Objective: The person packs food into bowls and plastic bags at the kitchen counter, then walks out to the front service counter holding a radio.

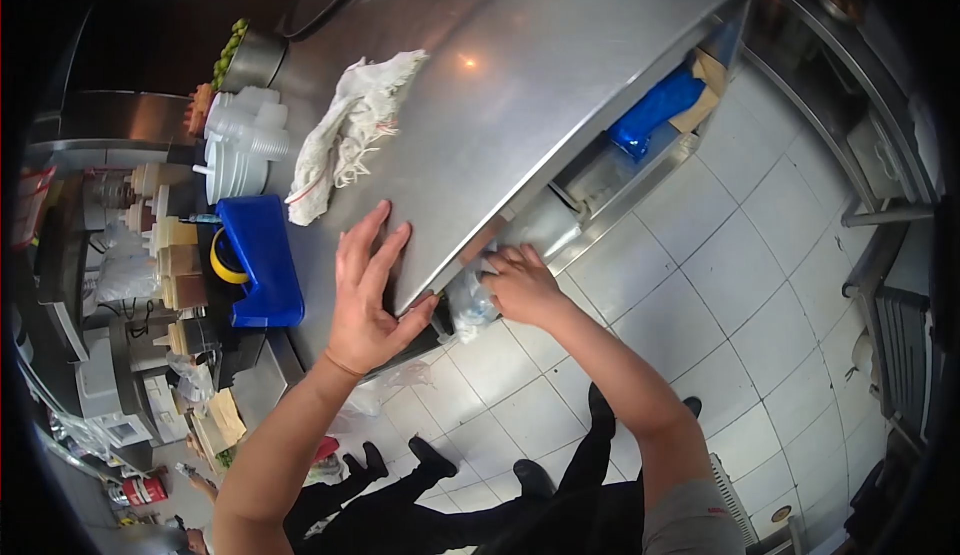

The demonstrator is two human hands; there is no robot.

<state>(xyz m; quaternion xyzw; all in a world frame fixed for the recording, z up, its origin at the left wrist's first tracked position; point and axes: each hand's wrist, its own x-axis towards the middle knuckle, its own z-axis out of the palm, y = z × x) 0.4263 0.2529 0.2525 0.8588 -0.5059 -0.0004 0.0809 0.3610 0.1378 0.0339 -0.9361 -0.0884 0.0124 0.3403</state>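
My left hand (368,305) lies on the corner of the steel counter (520,85), fingers spread and thumb over the front edge. It holds nothing. My right hand (522,285) reaches into the open drawer (620,200) under the countertop, its fingers bent. Clear crumpled plastic (472,303) lies right at its fingertips; whether they grip it is hidden. Farther along the drawer are a blue package (655,113) and brown cardboard (708,90). A frayed white cloth (352,135) lies bunched on the counter beyond my left hand.
A blue tape dispenser (262,260) with yellow tape, stacked plastic cups and lids (245,140), and a metal container of green fruit (255,60) stand at the counter's left side. Other people's legs (400,485) show below. Metal racks (890,305) stand right across the tiled floor (720,295).
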